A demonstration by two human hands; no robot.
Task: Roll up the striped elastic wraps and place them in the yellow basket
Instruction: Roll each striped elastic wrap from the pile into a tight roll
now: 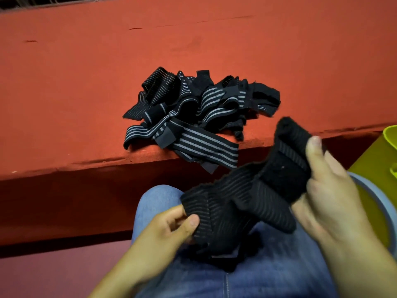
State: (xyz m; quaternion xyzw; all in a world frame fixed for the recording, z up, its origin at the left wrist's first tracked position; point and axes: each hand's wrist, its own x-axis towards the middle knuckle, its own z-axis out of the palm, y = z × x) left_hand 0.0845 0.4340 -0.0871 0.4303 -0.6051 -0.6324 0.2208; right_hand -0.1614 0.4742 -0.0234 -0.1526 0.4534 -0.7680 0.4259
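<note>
Red cloth is spread over the table (86, 82), with a dark drop below its near edge. A loose pile of striped elastic wraps (193, 108), black with grey stripes, is heaped close to that edge; one strap end is draped just over it. Nearer the camera, a black wrap (247, 201) with faint stripes is held above a lap in blue jeans (279, 272), partly folded and not yet rolled. Its lower end is pinched between thumb and fingers of the left hand (171, 229). Its upper end is gripped by the right hand (335, 190), thumb pressed on the front, fingers curled behind. A yellow basket (382, 160) is noted at the right frame edge, beside the right hand, only partly in view; its inside is not visible.
</note>
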